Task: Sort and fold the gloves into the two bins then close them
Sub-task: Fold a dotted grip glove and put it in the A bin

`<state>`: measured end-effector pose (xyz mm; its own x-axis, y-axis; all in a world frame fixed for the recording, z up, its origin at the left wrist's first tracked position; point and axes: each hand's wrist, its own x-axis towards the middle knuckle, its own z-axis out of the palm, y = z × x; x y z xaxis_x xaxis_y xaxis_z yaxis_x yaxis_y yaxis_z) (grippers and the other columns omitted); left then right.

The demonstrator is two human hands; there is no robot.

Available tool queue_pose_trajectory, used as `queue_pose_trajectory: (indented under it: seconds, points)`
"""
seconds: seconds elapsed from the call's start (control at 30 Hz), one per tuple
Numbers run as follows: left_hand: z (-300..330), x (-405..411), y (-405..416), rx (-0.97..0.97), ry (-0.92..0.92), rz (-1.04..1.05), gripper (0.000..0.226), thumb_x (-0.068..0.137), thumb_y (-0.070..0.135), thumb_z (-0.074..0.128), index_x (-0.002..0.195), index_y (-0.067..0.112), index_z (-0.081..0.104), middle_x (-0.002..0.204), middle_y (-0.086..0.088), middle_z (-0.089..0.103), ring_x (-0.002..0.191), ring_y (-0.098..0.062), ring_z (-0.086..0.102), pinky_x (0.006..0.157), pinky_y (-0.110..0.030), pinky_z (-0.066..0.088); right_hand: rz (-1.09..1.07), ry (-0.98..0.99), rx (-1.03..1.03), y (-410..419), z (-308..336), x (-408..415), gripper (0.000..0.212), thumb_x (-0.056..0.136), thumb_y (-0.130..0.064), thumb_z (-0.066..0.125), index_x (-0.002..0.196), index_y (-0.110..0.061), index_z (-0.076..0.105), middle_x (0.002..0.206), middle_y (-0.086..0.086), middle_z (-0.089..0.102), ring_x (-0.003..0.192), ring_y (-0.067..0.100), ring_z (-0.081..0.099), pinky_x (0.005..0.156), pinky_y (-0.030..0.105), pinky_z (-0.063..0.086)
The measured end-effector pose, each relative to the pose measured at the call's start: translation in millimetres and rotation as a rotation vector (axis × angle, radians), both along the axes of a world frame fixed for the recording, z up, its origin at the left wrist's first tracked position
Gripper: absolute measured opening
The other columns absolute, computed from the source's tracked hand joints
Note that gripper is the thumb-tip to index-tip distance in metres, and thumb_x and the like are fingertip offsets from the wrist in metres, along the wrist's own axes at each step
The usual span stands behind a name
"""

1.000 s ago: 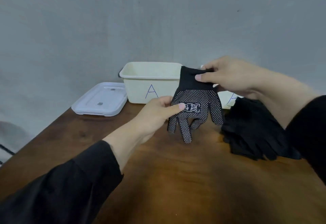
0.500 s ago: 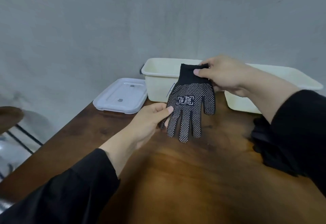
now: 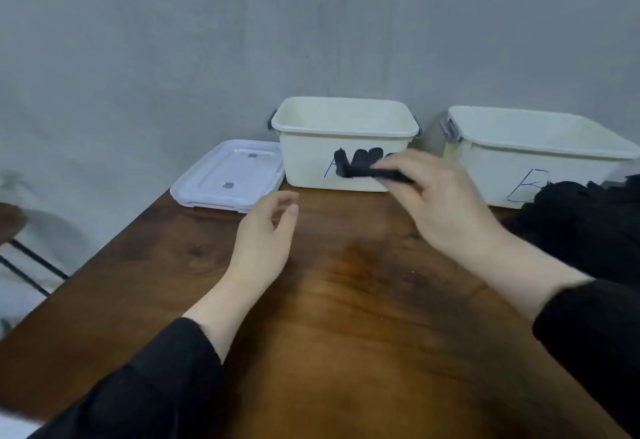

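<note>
Limp, light glove (image 3: 363,166) being pinched by right hand (image 3: 440,203) before bin A (image 3: 346,144); left hand (image 3: 266,234) being held relaxed, empty.

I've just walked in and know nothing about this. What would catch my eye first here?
Probably the right hand, raised above the wooden table and holding a black glove in front of the cream bin marked A. The left hand hovers open and empty beside it. A second bin marked B stands to the right behind a heap of black gloves, and a clear lid lies left of bin A.
</note>
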<state>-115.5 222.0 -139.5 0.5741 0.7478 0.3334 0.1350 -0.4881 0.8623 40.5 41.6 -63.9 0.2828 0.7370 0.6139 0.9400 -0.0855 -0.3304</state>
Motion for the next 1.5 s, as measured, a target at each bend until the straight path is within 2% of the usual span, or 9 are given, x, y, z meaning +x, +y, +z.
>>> queue_pose_trajectory:
  seconds: [0.07, 0.13, 0.27, 0.37, 0.7, 0.87, 0.97, 1.2, 1.5]
  points:
    - [-18.0, -6.3, -7.0, 0.102, 0.098, -0.05, 0.022, 0.101, 0.023, 0.053, 0.117, 0.033, 0.064, 0.111, 0.023, 0.062, 0.104, 0.013, 0.052, 0.09, -0.012, 0.043, 0.027, -0.095, -0.311, -15.6, -58.5, -16.3, 0.036, 0.095, -0.037, 0.063, 0.126, -0.021, 0.069, 0.13, -0.005, 0.066, 0.123, 0.014, 0.059, 0.108, 0.037, 0.045]
    - [-27.9, -9.1, -11.3, 0.165, 0.178, -0.131, 0.023, 0.101, 0.022, 0.053, 0.118, 0.033, 0.064, 0.111, 0.024, 0.06, 0.105, 0.015, 0.051, 0.088, -0.005, 0.038, 0.003, -0.025, -0.563, -28.3, -96.7, -27.2, 0.063, 0.093, -0.064, 0.043, 0.147, -0.03, 0.05, 0.155, -0.013, 0.042, 0.147, 0.003, 0.03, 0.126, 0.035, 0.017]
    - [-32.3, -7.3, -17.7, 0.346, 0.297, -0.324, 0.022, 0.1, 0.026, 0.052, 0.117, 0.031, 0.066, 0.116, 0.025, 0.058, 0.113, 0.005, 0.051, 0.098, -0.014, 0.038, -0.073, 0.091, -0.491, -43.7, -109.3, -30.4, 0.077, 0.088, -0.075, 0.031, 0.154, -0.036, 0.035, 0.155, -0.027, 0.025, 0.141, -0.017, 0.005, 0.115, 0.009, -0.01]
    - [-35.8, -5.2, -25.9, 0.466, 0.399, -0.461, 0.022, 0.1, 0.035, 0.054, 0.115, 0.033, 0.07, 0.118, 0.024, 0.058, 0.114, 0.002, 0.049, 0.102, -0.021, 0.032, -0.105, 0.146, -0.462, -46.4, -109.2, -30.0, 0.063, 0.094, -0.065, 0.031, 0.147, -0.034, 0.049, 0.155, -0.024, 0.034, 0.133, -0.018, 0.011, 0.111, 0.004, -0.005]
    - [-43.0, 1.8, -30.2, 0.695, 0.489, -0.448, 0.064, 0.083, 0.083, 0.028, 0.11, 0.043, 0.07, 0.097, 0.028, 0.045, 0.093, 0.001, 0.043, 0.094, -0.031, 0.033, -0.125, 0.191, -0.468, -39.2, -117.1, -17.3, 0.042, 0.107, -0.044, 0.037, 0.139, -0.029, 0.059, 0.157, -0.014, 0.042, 0.149, 0.001, 0.025, 0.126, 0.032, 0.008]
    - [-36.5, 9.5, -48.3, 0.763, 0.293, -0.389, 0.047, 0.092, 0.067, 0.039, 0.095, 0.037, 0.075, 0.09, 0.023, 0.05, 0.089, -0.004, 0.047, 0.089, -0.033, 0.033, -0.16, 0.25, -0.322, -47.6, -115.7, -13.6, 0.036, 0.108, -0.035, 0.041, 0.125, -0.02, 0.069, 0.142, -0.006, 0.059, 0.135, 0.007, 0.047, 0.122, 0.035, 0.027]
    - [-31.6, 28.5, -68.7, 0.726, 0.184, -0.318, 0.04, 0.096, 0.051, 0.041, 0.093, 0.029, 0.074, 0.089, 0.018, 0.054, 0.085, -0.008, 0.049, 0.084, -0.031, 0.033, -0.227, 0.259, -0.154, -59.1, -110.2, -8.3, 0.032, 0.108, -0.029, 0.041, 0.113, -0.017, 0.07, 0.117, -0.007, 0.067, 0.108, 0.011, 0.059, 0.1, 0.036, 0.048]
    - [-24.4, 78.8, -121.6, 0.568, 0.08, -0.342, 0.027, 0.099, 0.039, 0.047, 0.099, 0.026, 0.071, 0.094, 0.017, 0.06, 0.091, -0.006, 0.052, 0.086, -0.033, 0.046, -0.374, 0.097, -0.012, -108.4, -65.3, 38.3, 0.023, 0.103, -0.025, 0.051, 0.118, -0.019, 0.068, 0.112, -0.005, 0.067, 0.105, 0.016, 0.061, 0.092, 0.045, 0.051]
    - [-19.9, 77.9, -115.1, 0.418, 0.113, -0.446, 0.025, 0.098, 0.04, 0.05, 0.106, 0.03, 0.071, 0.094, 0.024, 0.061, 0.099, 0.0, 0.056, 0.084, -0.017, 0.045, -0.668, -0.113, -0.806, -126.7, 1.6, 149.0, 0.045, 0.102, -0.021, 0.048, 0.147, -0.022, 0.045, 0.151, 0.003, 0.046, 0.136, 0.03, 0.044, 0.105, 0.048, 0.033]
